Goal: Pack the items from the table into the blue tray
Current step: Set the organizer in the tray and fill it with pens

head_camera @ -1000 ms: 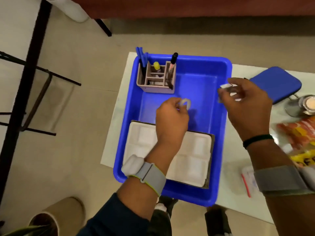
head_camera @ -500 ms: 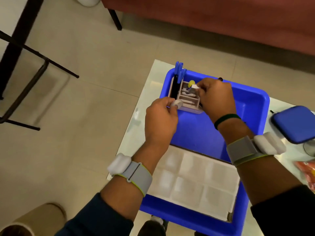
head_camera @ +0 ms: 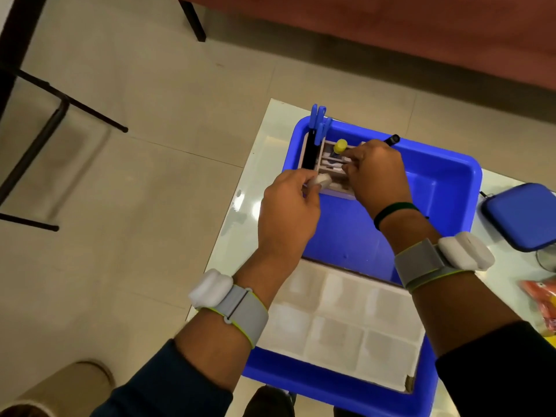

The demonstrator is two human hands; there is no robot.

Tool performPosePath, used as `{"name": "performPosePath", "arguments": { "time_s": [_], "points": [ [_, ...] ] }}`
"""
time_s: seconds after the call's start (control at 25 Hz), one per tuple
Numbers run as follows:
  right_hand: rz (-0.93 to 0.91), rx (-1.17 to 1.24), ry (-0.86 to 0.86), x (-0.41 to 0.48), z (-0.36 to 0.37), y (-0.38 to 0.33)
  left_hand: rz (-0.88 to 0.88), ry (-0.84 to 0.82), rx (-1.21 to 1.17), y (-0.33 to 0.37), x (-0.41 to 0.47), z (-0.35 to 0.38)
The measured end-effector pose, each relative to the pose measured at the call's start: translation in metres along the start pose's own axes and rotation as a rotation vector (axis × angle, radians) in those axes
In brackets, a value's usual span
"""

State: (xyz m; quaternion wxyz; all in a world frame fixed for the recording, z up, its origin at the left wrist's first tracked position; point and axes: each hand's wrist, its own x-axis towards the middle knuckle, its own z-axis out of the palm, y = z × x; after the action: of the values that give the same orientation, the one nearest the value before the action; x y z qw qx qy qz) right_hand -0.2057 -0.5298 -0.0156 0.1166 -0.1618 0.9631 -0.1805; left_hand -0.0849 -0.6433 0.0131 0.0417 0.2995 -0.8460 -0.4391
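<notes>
Organizer and white divided box sit inside blue tray; my left hand pinches a small white piece beside the organizer, right hand curls over it, contents unclear; blue case waits outside the tray.

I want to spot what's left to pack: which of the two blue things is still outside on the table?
The blue zip case, lying on the table right of the blue tray; the tray is the open bin.

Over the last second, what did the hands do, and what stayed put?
Both hands moved from mid-tray to the organizer at the blue tray's far-left corner. The left hand still pinches a small white piece; the right hand now reaches into the compartments. The white divided box and blue case stayed put.
</notes>
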Motion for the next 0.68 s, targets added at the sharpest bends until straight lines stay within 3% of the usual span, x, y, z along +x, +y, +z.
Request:
{"name": "performPosePath", "arguments": {
  "time_s": [0.32, 0.48, 0.68],
  "points": [
    [0.041, 0.137, 0.159, -0.062, -0.039, 0.029, 0.269, -0.192, 0.413, 0.019, 0.02, 0.024],
    [0.031, 0.146, 0.207, -0.085, -0.041, 0.051, 0.257, -0.239, 0.514, 0.015, 0.025, 0.029],
    [0.095, 0.217, 0.236, -0.107, -0.043, 0.071, 0.28, -0.13, 0.47, 0.008, 0.015, 0.025]
  ]
}}
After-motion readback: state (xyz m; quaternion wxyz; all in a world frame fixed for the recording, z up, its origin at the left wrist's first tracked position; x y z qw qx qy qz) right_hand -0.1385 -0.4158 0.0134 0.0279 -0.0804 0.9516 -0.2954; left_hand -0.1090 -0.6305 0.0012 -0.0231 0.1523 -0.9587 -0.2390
